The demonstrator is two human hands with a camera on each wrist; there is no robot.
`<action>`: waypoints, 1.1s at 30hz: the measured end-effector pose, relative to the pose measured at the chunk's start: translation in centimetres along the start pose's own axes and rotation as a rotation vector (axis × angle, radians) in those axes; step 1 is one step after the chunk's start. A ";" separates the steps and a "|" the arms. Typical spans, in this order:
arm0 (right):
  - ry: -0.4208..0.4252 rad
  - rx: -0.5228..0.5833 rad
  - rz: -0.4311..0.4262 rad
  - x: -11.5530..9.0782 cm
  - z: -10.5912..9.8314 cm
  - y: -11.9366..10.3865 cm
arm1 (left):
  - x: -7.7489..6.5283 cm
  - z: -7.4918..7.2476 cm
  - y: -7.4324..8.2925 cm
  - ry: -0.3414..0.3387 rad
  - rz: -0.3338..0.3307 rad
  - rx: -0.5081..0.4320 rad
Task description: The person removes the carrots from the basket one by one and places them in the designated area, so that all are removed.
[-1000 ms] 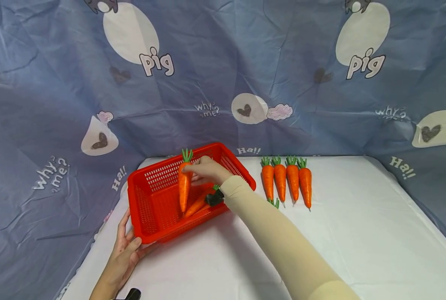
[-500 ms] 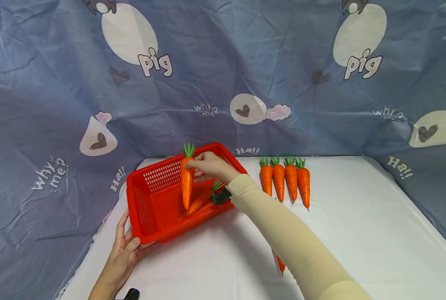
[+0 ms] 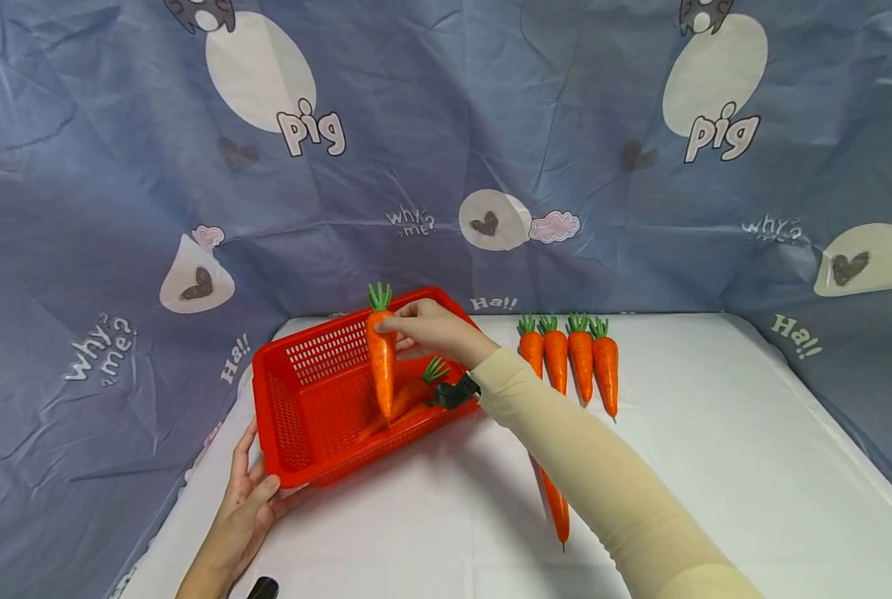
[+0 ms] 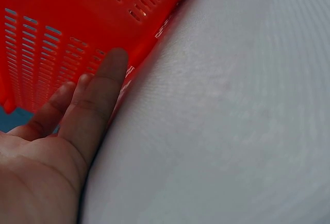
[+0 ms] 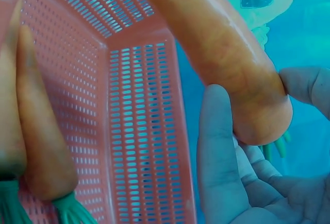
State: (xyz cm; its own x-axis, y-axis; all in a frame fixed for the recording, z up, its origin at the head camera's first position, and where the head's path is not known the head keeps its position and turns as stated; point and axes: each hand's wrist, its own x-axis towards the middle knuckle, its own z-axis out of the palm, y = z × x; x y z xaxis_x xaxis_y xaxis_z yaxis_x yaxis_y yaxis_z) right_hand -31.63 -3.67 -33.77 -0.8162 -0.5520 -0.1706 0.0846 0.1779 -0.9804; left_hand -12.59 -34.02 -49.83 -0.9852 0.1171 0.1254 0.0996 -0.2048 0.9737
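While the left hand [image 3: 242, 520] rests straight fingers against the basket [image 3: 334, 461] at its near corner, the right hand [image 3: 437, 331] pinches one carrot [image 3: 382, 362], leaves up, over its floor; two carrots [image 5: 41, 126] inside; carrot row [image 3: 581, 362], rightward; blue backdrop [image 3: 393, 100] behind.

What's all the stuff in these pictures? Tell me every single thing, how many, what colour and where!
basket: one, red, on the white cloth
held carrot: one, orange with green top, in the right hand
basket carrots: at least two, orange, inside the basket
row carrots: four, orange, side by side right of the basket
near carrot: one, orange, partly hidden by the sleeve
white cloth: one, white, under everything
backdrop: blue-grey, printed, behind
black wrist pieces: two, black, one at each wrist
sleeve: one, cream, right arm
left hand: one, touching the basket's near left corner
right hand: one, above the basket
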 end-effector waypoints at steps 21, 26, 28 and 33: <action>0.039 -0.048 0.046 -3.8 -2.5 0.5 | -0.1 -0.2 0.0 -0.012 -0.002 -0.028; 0.058 -0.057 0.046 -5.1 -3.1 0.8 | 0.0 -0.1 0.1 -0.010 -0.021 -0.031; 0.067 -0.073 0.039 -5.6 -3.4 1.0 | 0.0 -0.1 0.1 -0.005 -0.031 -0.027; 0.081 -0.110 0.023 -7.0 -4.2 1.6 | 0.0 -0.1 0.2 -0.010 -0.031 -0.029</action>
State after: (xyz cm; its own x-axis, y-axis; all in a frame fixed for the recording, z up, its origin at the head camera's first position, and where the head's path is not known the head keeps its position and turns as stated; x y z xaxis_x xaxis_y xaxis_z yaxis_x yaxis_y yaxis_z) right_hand -28.15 3.91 -33.75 -0.8585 -0.4802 -0.1798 0.0442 0.2801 -0.9590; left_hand -12.57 -34.16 -49.64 -0.9862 0.1337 0.0974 0.0648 -0.2295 0.9712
